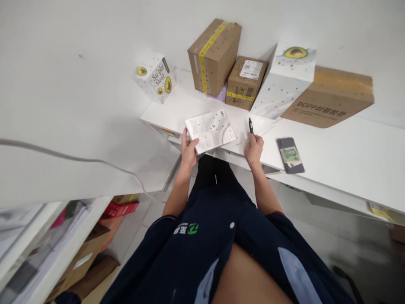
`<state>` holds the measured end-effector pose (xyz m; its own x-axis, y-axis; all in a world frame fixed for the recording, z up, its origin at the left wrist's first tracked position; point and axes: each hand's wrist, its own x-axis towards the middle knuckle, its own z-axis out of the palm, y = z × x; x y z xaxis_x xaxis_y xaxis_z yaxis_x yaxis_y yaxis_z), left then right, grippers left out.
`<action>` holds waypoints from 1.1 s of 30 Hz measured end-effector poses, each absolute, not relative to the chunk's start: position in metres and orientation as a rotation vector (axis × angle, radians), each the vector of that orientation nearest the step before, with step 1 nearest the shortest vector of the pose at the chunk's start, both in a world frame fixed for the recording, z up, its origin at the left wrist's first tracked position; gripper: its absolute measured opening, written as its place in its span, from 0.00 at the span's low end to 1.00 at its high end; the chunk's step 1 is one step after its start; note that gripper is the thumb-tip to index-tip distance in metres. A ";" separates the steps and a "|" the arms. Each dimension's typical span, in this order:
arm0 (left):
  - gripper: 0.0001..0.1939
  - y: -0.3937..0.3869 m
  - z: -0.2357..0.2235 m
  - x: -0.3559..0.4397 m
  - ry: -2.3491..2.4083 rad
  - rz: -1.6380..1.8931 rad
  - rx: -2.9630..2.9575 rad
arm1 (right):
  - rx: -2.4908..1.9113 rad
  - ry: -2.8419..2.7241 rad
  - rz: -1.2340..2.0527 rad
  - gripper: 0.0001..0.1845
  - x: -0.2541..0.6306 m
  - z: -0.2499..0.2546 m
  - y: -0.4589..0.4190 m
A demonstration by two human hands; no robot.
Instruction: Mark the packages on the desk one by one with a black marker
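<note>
My left hand (189, 148) grips the near left corner of a flat white printed packet (210, 130) that lies on the white table (332, 143). My right hand (253, 147) is closed on a black pen (251, 126), held upright just right of the packet, its tip close to the table. Both forearms reach forward over my dark blue jacket.
Behind the packet stand two taped cardboard boxes (215, 57) (246, 82), a white avocado-print box (155, 77), a taller avocado-print carton (286, 80) and a flat brown box (332, 99). A phone (290, 155) lies right of my right hand. Shelves with boxes (82, 257) stand lower left.
</note>
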<state>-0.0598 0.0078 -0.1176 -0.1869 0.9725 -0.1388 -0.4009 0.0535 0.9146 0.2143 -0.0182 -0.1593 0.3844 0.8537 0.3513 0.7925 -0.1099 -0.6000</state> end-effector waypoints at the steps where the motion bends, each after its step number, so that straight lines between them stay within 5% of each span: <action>1: 0.49 0.008 -0.117 -0.060 1.110 1.471 0.763 | -1.870 -1.359 0.112 0.28 0.216 -0.162 -0.018; 8: 0.57 -0.002 -0.087 -0.064 1.245 1.596 1.081 | -1.743 -1.127 0.142 0.24 0.222 -0.169 -0.019; 17: 0.49 -0.010 -0.034 -0.058 1.405 1.549 1.675 | -1.692 -1.078 0.169 0.19 0.226 -0.169 -0.021; 33: 0.54 0.002 -0.025 -0.063 1.426 1.397 1.804 | -1.607 -1.090 0.175 0.18 0.223 -0.158 -0.023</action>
